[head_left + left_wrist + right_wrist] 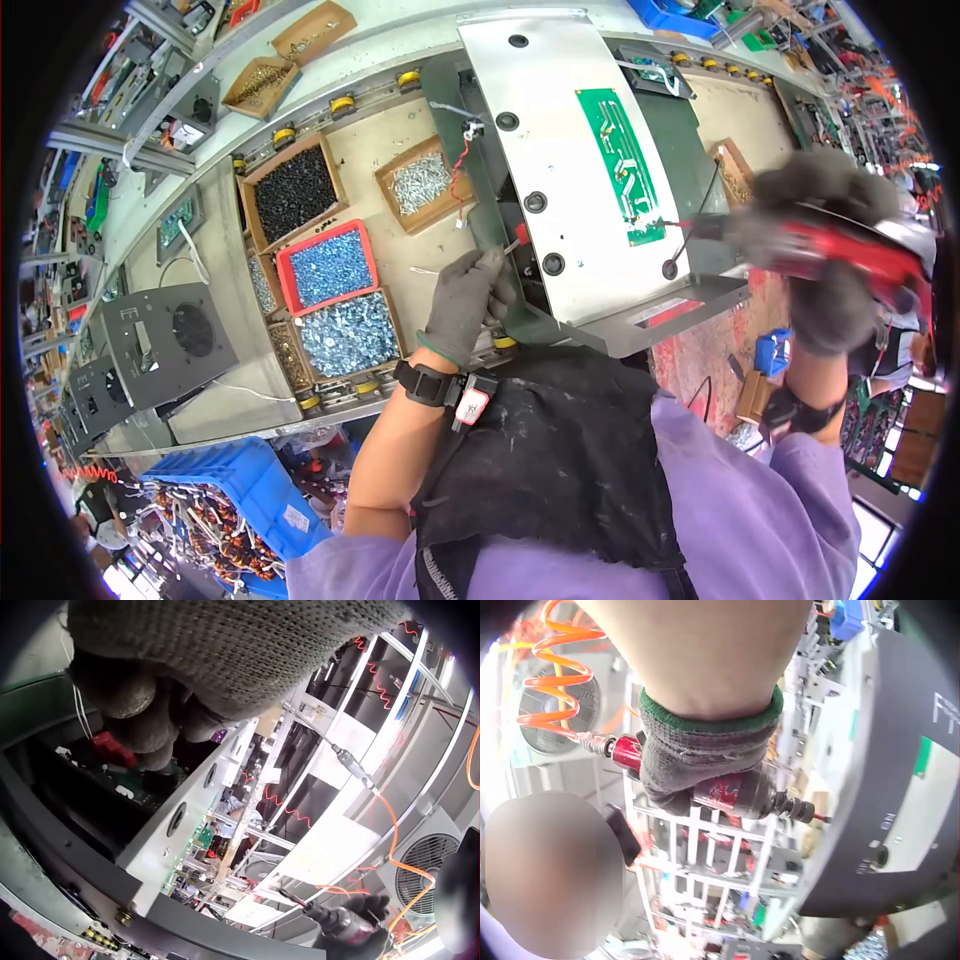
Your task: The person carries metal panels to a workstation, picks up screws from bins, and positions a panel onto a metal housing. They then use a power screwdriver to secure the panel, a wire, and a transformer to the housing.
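The gloved right hand (815, 250) grips a red and black air screwdriver (850, 245), its tip pointing left at the lower edge of a green circuit board (620, 165) on a silver metal panel (540, 120). In the right wrist view the hand (705, 765) is curled round the red tool (731, 793). The gloved left hand (468, 300) is at the panel's left edge, fingers bent, near a red connector (521, 234). In the left wrist view that hand (217, 660) hangs over the dark housing beside a red connector (112, 748); whether it holds anything is unclear.
Left of the housing stand boxes of black screws (295, 195), silver screws (422, 185), a red tray of bluish screws (330, 268) and another screw box (350, 335). A dark fan panel (170, 335) lies farther left. A blue bin (235, 490) stands below the bench edge.
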### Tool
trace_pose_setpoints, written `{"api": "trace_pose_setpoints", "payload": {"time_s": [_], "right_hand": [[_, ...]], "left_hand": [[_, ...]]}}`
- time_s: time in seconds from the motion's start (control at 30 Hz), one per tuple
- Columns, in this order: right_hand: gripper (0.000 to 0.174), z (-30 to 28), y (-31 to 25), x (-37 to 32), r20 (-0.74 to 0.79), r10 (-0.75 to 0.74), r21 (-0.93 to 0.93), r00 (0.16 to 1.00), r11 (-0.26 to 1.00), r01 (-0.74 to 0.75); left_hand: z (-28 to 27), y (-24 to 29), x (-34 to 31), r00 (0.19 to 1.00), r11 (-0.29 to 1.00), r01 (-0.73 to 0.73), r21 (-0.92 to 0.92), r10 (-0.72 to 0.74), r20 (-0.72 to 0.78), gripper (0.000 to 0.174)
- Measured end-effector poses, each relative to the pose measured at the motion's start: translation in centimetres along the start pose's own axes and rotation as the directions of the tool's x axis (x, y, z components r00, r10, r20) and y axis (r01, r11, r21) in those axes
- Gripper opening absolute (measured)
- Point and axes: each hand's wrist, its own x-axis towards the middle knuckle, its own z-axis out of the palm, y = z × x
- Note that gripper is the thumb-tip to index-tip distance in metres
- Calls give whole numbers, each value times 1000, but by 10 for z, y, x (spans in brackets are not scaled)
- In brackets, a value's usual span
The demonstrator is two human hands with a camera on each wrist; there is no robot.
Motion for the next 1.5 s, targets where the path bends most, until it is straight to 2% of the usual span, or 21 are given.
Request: {"api": "trace_pose_setpoints", "payload": {"time_s": [0.07, 0.13, 0.2, 0.23, 0.33, 0.4, 0.5, 0.53, 0.57, 0.6, 0.7, 0.83, 0.87, 0.93, 1.0, 1.03, 1.2, 1.27, 1.37, 1.4, 1.5], "right_hand": [[55, -34, -23, -5, -22, -104, 38, 994, 994, 105], [57, -61, -25, -28, -246, -146, -123, 958, 985, 118], [54, -106, -3, -75, -464, 47, -25, 885, 997, -67], [54, -155, 21, -106, -457, 54, -10, 888, 998, -66], [49, -179, 87, -193, -640, 309, -159, 703, 843, -514], [41, -157, 119, -220, -707, 553, 11, 441, 632, -775], [10, -129, 191, -290, -743, 350, -234, 570, 662, -712], [17, -99, 198, -292, -771, 250, -330, 586, 630, -703], [17, -185, 266, -340, -772, 251, -328, 584, 629, -705], [47, -182, 286, -439, -694, 443, -469, 568, 321, -823], [38, -155, 257, -425, -678, 460, -358, 573, 474, -804], [24, -95, 200, -345, -686, 445, -127, 576, 707, -696], [22, -93, 229, -241, -692, 430, -74, 579, 756, -651], [21, -47, 205, -183, -700, 392, 11, 597, 842, -540], [24, -10, 179, -151, -696, 360, 108, 621, 908, -405], [27, -3, 165, -146, -689, 347, 164, 636, 930, -330], [46, 26, 120, -96, -623, 269, 465, 734, 882, 71], [56, 17, 112, -92, -605, 339, 510, 721, 860, 24], [57, -16, 117, -82, -455, 295, 456, 840, 888, -65], [57, -37, 123, -77, -464, 305, 429, 832, 899, -89], [57, -100, 135, -61, -219, 313, 484, 924, 857, -176]], "left_hand": [[-8, -6, 1, 1000, 1000, 13, 23, -13, -14, 33], [-18, -11, 1, 999, 999, 32, 43, -31, -39, 31], [-29, -16, 0, 988, 996, 85, 14, -82, -127, 29], [-34, -22, 0, 991, 997, 71, -22, -73, -116, 28], [-63, -23, 9, 988, 995, 79, 64, -70, -141, 27], [-74, -21, 19, 983, 992, 94, 88, -79, -166, 26], [-95, 1, 36, 985, 975, 35, 221, 5, -174, 27], [-101, 11, 44, 985, 974, 36, 222, 3, -173, 27], [-106, 21, 55, 977, 930, -96, 354, 155, -143, 27], [-109, 31, 67, 949, 852, -222, 474, 300, -93, 27], [-80, 76, 98, 925, 782, -361, 507, 369, 89, 33], [-34, 95, 139, 843, 760, -537, 366, 464, 274, 38], [-25, 97, 148, 852, 784, -520, 340, 446, 273, 37], [-11, 99, 154, 832, 833, -527, 172, 463, 306, 37], [-7, 85, 163, 841, 887, -459, -47, 451, 300, 35], [-4, 86, 155, 894, 933, -291, -211, 343, 287, 32], [-9, 82, 139, 951, 979, -174, -104, 194, 241, 31], [-1, 68, 141, 931, 945, -291, -150, 316, 181, 31], [5, 59, 115, 938, 945, -312, -97, 322, 125, 30], [8, 51, 103, 938, 940, -325, -106, 335, 93, 29], [26, -9, 59, 915, 942, -323, -93, 336, 224, 32]]}}
